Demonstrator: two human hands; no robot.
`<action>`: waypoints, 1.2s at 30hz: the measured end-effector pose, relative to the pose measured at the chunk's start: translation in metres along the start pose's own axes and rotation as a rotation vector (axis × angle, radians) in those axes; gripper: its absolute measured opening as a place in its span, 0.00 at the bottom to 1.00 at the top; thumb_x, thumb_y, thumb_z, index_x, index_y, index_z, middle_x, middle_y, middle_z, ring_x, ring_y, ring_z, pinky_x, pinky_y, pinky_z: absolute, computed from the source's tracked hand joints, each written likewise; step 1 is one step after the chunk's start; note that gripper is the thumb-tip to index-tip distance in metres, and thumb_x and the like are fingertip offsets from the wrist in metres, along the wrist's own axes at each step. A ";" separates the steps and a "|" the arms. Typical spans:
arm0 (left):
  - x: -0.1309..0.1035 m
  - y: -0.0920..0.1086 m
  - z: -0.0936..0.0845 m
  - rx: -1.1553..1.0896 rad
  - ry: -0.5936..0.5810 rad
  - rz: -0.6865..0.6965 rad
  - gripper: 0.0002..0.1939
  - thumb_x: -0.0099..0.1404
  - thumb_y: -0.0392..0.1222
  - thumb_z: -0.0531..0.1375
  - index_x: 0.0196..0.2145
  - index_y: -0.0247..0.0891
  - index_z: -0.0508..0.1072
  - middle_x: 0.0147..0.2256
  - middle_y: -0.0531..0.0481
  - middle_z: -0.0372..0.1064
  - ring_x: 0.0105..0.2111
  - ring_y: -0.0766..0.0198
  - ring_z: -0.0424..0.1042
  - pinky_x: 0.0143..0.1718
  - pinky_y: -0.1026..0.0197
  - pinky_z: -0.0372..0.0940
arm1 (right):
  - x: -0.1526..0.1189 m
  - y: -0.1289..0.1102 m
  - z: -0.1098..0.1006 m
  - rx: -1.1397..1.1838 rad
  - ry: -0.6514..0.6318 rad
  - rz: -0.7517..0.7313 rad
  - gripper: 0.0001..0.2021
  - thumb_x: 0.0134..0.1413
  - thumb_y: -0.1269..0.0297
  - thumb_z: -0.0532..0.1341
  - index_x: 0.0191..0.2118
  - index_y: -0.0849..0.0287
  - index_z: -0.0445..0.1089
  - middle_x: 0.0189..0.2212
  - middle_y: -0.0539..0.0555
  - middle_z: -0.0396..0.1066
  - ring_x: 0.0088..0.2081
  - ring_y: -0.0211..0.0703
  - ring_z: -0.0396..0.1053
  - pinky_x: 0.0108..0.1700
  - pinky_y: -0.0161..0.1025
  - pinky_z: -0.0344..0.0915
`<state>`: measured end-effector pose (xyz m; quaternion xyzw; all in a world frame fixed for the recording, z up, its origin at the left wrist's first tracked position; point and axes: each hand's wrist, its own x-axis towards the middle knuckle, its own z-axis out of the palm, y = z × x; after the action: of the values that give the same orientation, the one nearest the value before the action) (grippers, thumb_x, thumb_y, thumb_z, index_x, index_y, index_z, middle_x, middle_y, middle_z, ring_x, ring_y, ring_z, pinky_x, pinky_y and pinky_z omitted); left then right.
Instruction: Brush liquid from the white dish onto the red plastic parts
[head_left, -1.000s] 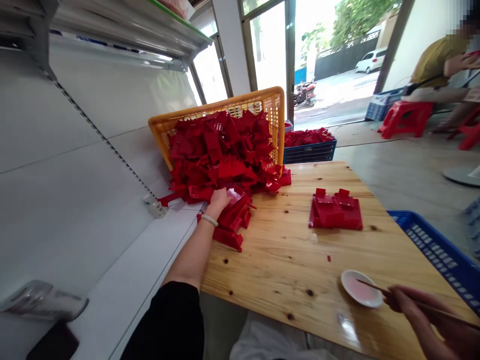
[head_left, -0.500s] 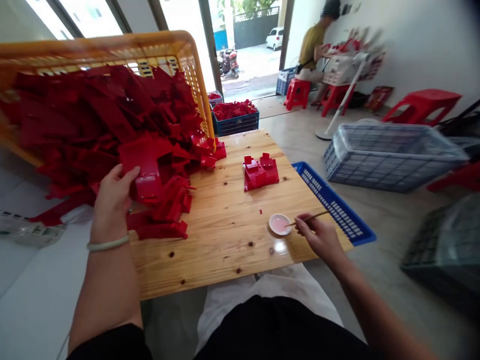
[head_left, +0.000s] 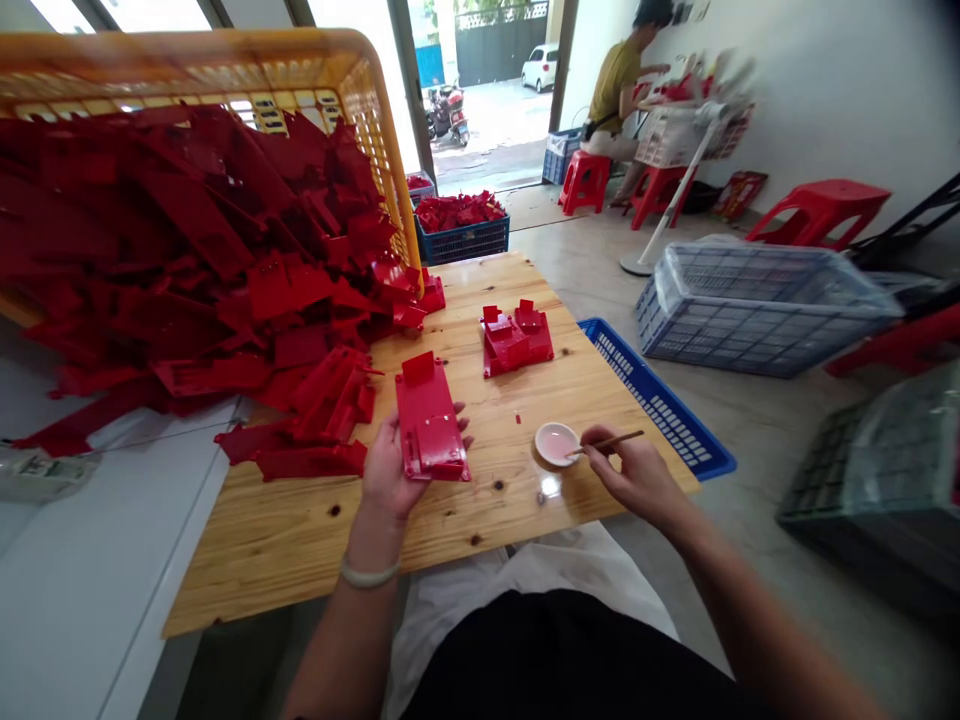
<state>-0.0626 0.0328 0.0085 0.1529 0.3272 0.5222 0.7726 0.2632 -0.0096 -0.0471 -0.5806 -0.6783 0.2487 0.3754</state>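
A flat red plastic part [head_left: 433,425] with a raised flap at its far end rests in my left hand [head_left: 395,475], the fingers wrapped round its right edge. My right hand [head_left: 634,468] pinches a thin wooden stick, perhaps a brush [head_left: 611,441]; its tip reaches into a small white dish [head_left: 557,444] of pale pink liquid. Further back on the wooden table [head_left: 420,545] lies a piece of assembled red parts [head_left: 516,338] with upright tabs. A tiny red bit [head_left: 518,419] sits between that piece and the dish.
A tipped yellow basket [head_left: 390,150] spills a heap of red parts [head_left: 225,240] over the table's left side. A blue basket [head_left: 660,400] stands below the right edge. Beyond are a blue-grey crate [head_left: 765,310], a fan [head_left: 675,195] and a seated person [head_left: 619,85].
My left hand has moved right and toward me from the heap, bringing a red plastic part with it. My right hand still holds the stick at the dish. The view has shifted slightly.
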 end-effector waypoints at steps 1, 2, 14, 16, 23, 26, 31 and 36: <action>-0.001 -0.006 0.002 0.003 -0.004 -0.020 0.33 0.83 0.50 0.41 0.73 0.25 0.61 0.50 0.27 0.81 0.44 0.44 0.85 0.49 0.40 0.79 | 0.000 -0.001 -0.001 0.006 -0.010 0.001 0.10 0.62 0.55 0.59 0.37 0.53 0.75 0.31 0.54 0.80 0.33 0.49 0.80 0.36 0.41 0.71; -0.002 -0.011 0.003 0.008 -0.008 -0.036 0.33 0.83 0.51 0.42 0.72 0.24 0.63 0.50 0.27 0.81 0.44 0.44 0.85 0.47 0.42 0.80 | 0.000 0.000 -0.002 0.012 -0.012 0.006 0.10 0.63 0.55 0.59 0.37 0.53 0.75 0.31 0.54 0.80 0.33 0.49 0.80 0.36 0.42 0.72; -0.007 -0.041 0.013 0.138 -0.099 -0.130 0.38 0.81 0.61 0.44 0.53 0.23 0.80 0.48 0.27 0.82 0.36 0.49 0.84 0.33 0.54 0.79 | 0.001 0.006 -0.004 0.079 0.087 0.114 0.24 0.64 0.36 0.63 0.36 0.55 0.75 0.27 0.56 0.79 0.28 0.52 0.80 0.31 0.43 0.75; -0.007 -0.042 0.014 0.113 -0.090 -0.105 0.37 0.81 0.60 0.44 0.53 0.24 0.81 0.50 0.28 0.81 0.36 0.50 0.84 0.33 0.54 0.79 | 0.002 0.006 -0.004 0.105 0.105 0.113 0.26 0.62 0.34 0.64 0.35 0.55 0.76 0.26 0.57 0.79 0.27 0.52 0.80 0.30 0.43 0.75; -0.013 -0.052 0.022 0.024 -0.186 -0.145 0.38 0.80 0.62 0.48 0.49 0.22 0.81 0.45 0.29 0.83 0.37 0.50 0.84 0.40 0.55 0.78 | -0.002 -0.026 -0.012 0.375 0.311 0.093 0.17 0.67 0.45 0.68 0.45 0.56 0.78 0.33 0.55 0.82 0.35 0.48 0.83 0.41 0.41 0.80; -0.017 -0.057 0.027 0.031 -0.241 -0.157 0.39 0.79 0.65 0.48 0.52 0.23 0.81 0.50 0.27 0.81 0.41 0.47 0.84 0.44 0.53 0.77 | -0.005 -0.059 -0.012 0.594 0.341 0.031 0.10 0.70 0.53 0.69 0.47 0.53 0.79 0.36 0.53 0.82 0.39 0.45 0.82 0.48 0.41 0.79; -0.024 -0.060 0.032 0.149 -0.228 -0.143 0.43 0.68 0.74 0.60 0.52 0.25 0.81 0.46 0.27 0.83 0.43 0.41 0.84 0.44 0.50 0.77 | 0.001 -0.097 -0.004 0.669 0.181 -0.110 0.05 0.72 0.59 0.67 0.47 0.51 0.81 0.40 0.52 0.82 0.39 0.44 0.83 0.43 0.37 0.81; -0.034 -0.055 0.039 0.362 -0.055 0.081 0.40 0.66 0.74 0.63 0.48 0.29 0.82 0.40 0.34 0.84 0.36 0.47 0.85 0.37 0.56 0.77 | 0.003 -0.105 -0.005 0.555 0.112 -0.244 0.05 0.75 0.64 0.63 0.48 0.51 0.79 0.38 0.51 0.81 0.39 0.41 0.82 0.44 0.33 0.79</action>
<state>-0.0059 -0.0165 0.0172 0.3166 0.3880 0.4813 0.7194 0.2040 -0.0286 0.0371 -0.3829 -0.6274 0.3452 0.5837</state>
